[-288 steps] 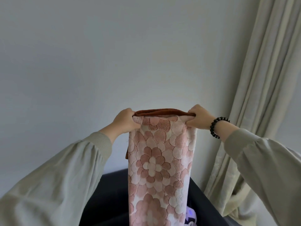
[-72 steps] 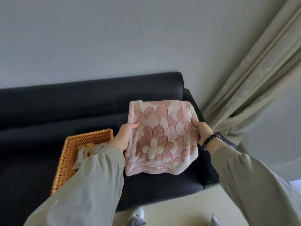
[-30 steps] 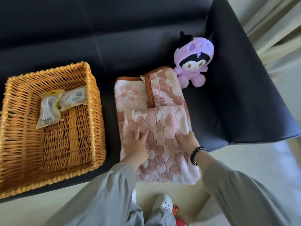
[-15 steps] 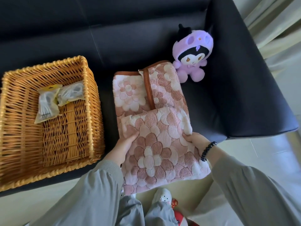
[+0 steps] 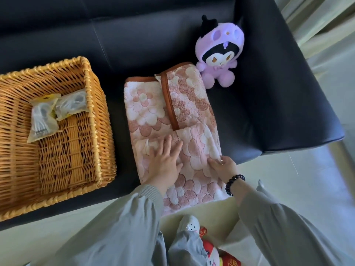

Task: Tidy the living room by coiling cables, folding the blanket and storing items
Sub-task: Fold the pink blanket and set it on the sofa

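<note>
Head view: blanket [image 5: 148, 110] runs lengthwise up frame from me; my left hand [image 5: 165, 162] flat, pressing near end; right hand [image 5: 223, 166] pinches right edge.

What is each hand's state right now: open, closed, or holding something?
Left hand: open, pressing flat on the blanket.
Right hand: pinching the blanket's right edge.

Pink floral blanket [image 5: 169, 110] folded flat on dark sofa seat [image 5: 269, 104].
</note>
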A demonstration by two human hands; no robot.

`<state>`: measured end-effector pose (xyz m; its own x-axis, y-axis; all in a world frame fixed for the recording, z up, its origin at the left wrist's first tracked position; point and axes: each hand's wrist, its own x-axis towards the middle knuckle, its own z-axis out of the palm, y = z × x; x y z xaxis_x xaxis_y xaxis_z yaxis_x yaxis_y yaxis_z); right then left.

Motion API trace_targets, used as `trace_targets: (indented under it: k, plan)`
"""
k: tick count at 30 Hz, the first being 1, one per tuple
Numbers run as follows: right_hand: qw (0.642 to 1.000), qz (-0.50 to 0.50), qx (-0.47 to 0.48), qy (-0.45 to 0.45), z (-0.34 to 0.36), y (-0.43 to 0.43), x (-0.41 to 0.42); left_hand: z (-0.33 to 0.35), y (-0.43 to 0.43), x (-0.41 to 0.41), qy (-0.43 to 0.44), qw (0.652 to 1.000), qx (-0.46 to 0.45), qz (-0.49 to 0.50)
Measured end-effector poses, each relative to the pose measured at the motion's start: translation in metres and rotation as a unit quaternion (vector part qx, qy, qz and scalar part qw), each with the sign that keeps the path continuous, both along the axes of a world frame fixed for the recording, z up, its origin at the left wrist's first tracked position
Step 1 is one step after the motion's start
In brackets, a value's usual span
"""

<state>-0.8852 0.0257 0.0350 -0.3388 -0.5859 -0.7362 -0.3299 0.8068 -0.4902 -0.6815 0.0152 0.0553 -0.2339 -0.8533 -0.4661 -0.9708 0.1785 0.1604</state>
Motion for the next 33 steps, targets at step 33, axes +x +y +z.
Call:
trace_targets:
  k: [33]
  plan:
    - [0.980,-0.017,0.099,-0.175,0.086,-0.025,-0.008,0.082,0.007,0.018,0.131,0.985,-0.056,-0.099]
